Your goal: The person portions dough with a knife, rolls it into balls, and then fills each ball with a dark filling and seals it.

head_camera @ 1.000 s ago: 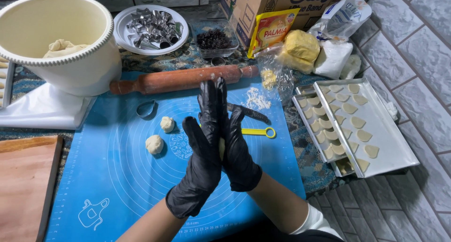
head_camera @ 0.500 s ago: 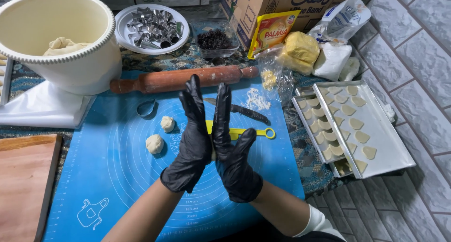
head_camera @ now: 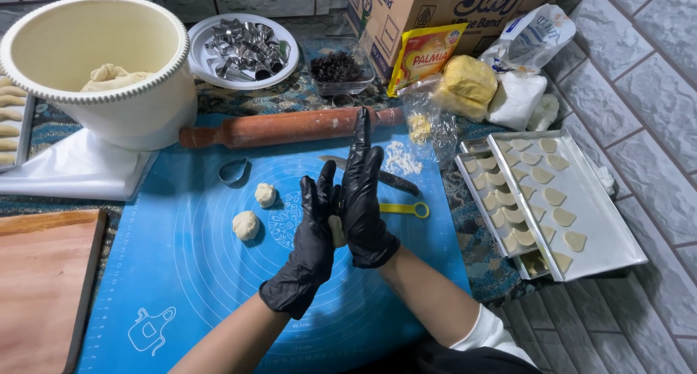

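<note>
Both hands are covered by thin, glossy black gloves. On the left hand [head_camera: 308, 250] the glove ends just past the wrist with a slightly wrinkled cuff. The right hand [head_camera: 365, 203] is gloved the same. A white sleeve [head_camera: 488, 332] is seen near the right elbow.

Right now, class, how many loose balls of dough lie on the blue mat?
2: one ball beside the metal cutter, the other just below it. A third piece shows pressed between the gloved palms.
</note>
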